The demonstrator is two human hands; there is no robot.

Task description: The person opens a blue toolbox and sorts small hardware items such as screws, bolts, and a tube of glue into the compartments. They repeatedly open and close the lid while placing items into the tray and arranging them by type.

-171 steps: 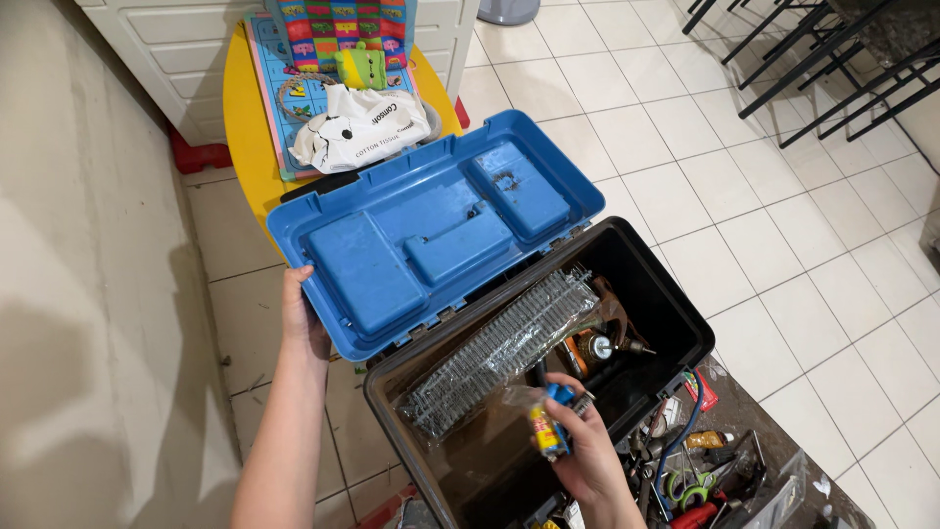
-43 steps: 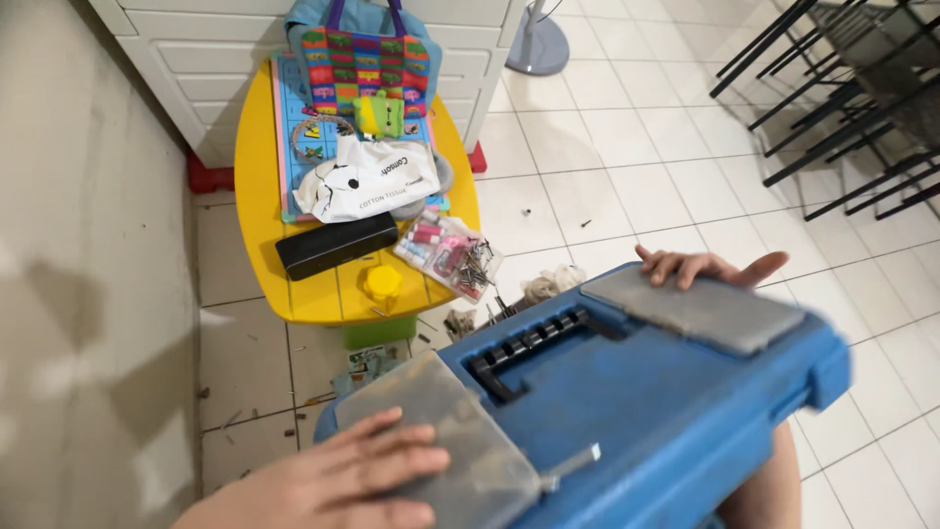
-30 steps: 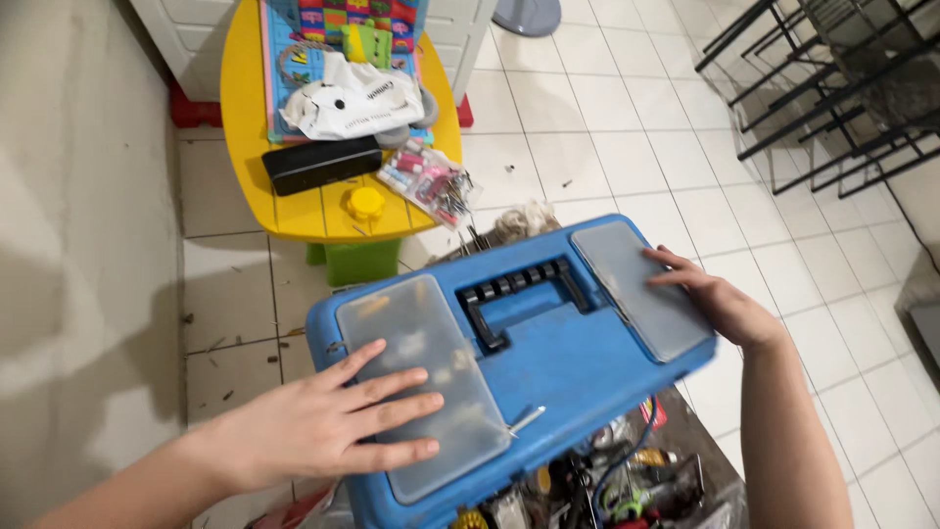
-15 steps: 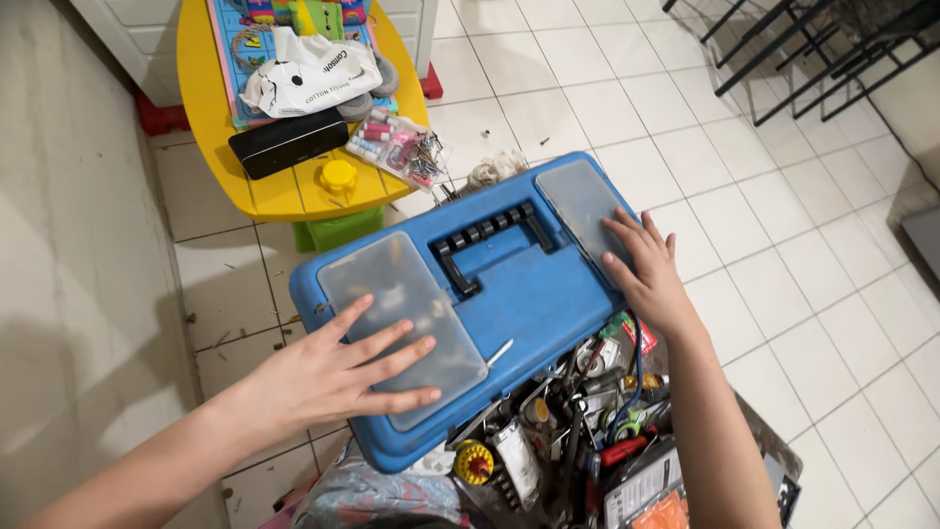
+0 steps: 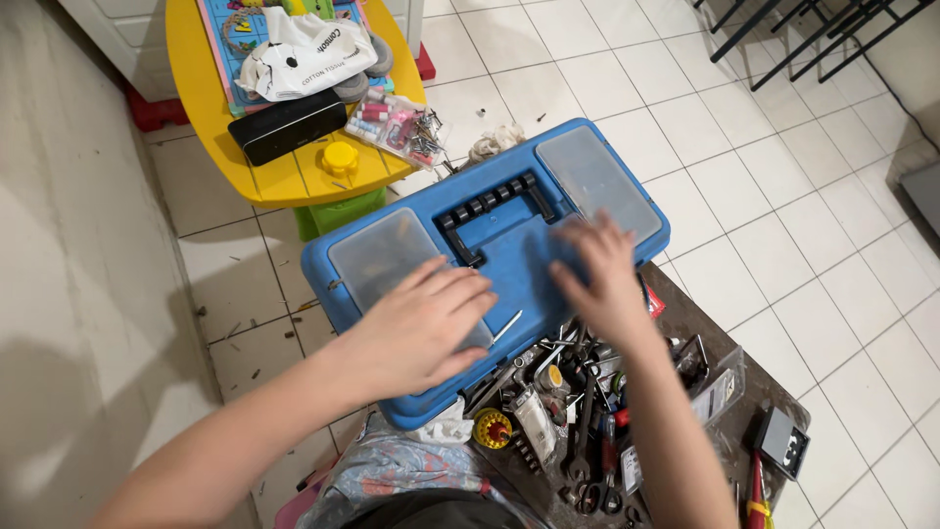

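**Two hands lying flat on a shut blue toolbox**

A white tiled floor (image 5: 764, 196) is filling the scene. A blue toolbox (image 5: 509, 245) is sitting on it at centre, lid down. Far left, a yellow table (image 5: 284, 176) is standing, carrying a black case (image 5: 281, 125). Near right, a tray of tools (image 5: 607, 421) is lying just beside the toolbox. The left hand (image 5: 421, 328) is resting open, fingers spread, on the lid's near left. The right hand (image 5: 597, 279) is lying open, palm down, right of the black handle (image 5: 490, 211).

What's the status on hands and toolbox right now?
Left hand and right hand open, flat on the blue toolbox. Lid down. Loose tools piled against its near side.
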